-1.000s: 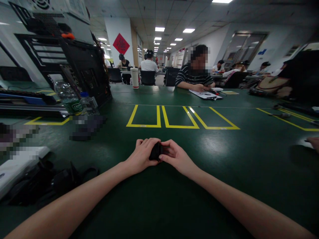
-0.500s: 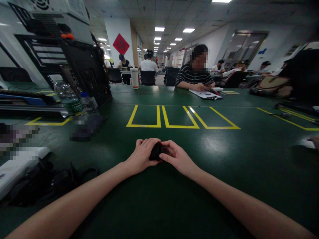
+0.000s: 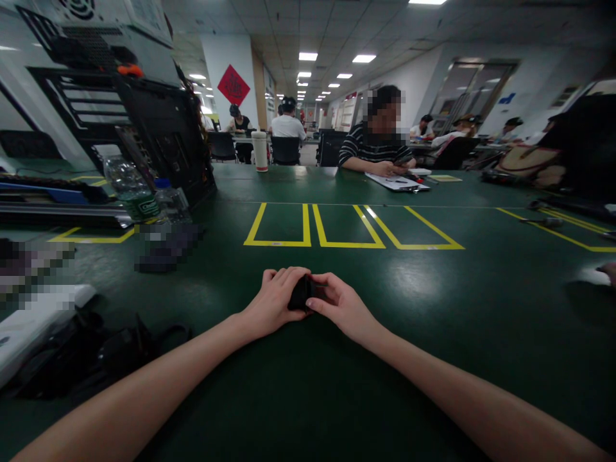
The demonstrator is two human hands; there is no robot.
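A small black block-like object (image 3: pixel 299 295) is between my two hands, low over the green table (image 3: pixel 308 398); its exact kind is too dark to make out. My left hand (image 3: pixel 276 296) wraps round its left side, with fingers over the top and the thumb at the near edge. From the right, my right hand (image 3: pixel 341 303) pinches its right end between thumb and index finger. The hands hide much of the object. Just beyond them, three frames of yellow tape (image 3: pixel 349 245) mark the table top.
At left stand a computer case (image 3: pixel 163 128), a water bottle (image 3: pixel 128 183) and a smaller blue-capped bottle (image 3: pixel 171 202). Black straps or gear (image 3: pixel 115 350) lie nearer. Across the table a seated person (image 3: pixel 375 144) leans by a clipboard (image 3: pixel 397 183). A white cup (image 3: pixel 260 152) stands at the back.
My right hand has shifted very slightly at the object's right end. At the far right edge, another person's hand and a white thing have moved a little. The rest looks the same.
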